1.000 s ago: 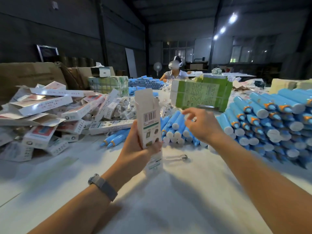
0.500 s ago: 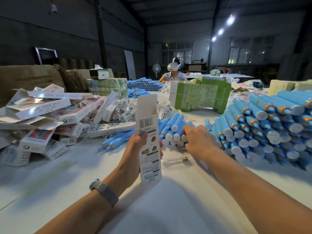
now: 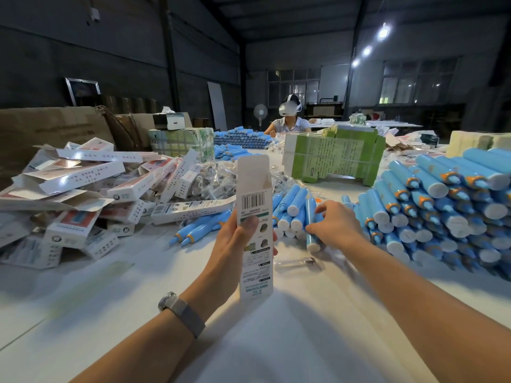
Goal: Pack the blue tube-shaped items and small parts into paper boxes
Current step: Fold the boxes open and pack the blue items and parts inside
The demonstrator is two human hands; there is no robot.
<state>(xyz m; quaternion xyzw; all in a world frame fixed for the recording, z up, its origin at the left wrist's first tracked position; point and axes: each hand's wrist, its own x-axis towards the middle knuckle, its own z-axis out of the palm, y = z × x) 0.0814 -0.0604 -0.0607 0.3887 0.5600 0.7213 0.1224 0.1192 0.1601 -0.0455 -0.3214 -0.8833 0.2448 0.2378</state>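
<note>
Right hand (image 3: pixel 336 225) grip closes around blue tube (image 3: pixel 312 225), white cap nearest.

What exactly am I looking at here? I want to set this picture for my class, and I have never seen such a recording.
No machine here: a person wears a camera on the head, looking forward and down at both bare hands. The left hand holds an upright white paper box, top flap open. The right hand closes its grip on one blue plastic tube with a white cap from a small heap. On the white table lie stacked blue tubes, a pile of printed white boxes and a small clear-wrapped metal part. Another worker sits opposite.
</note>
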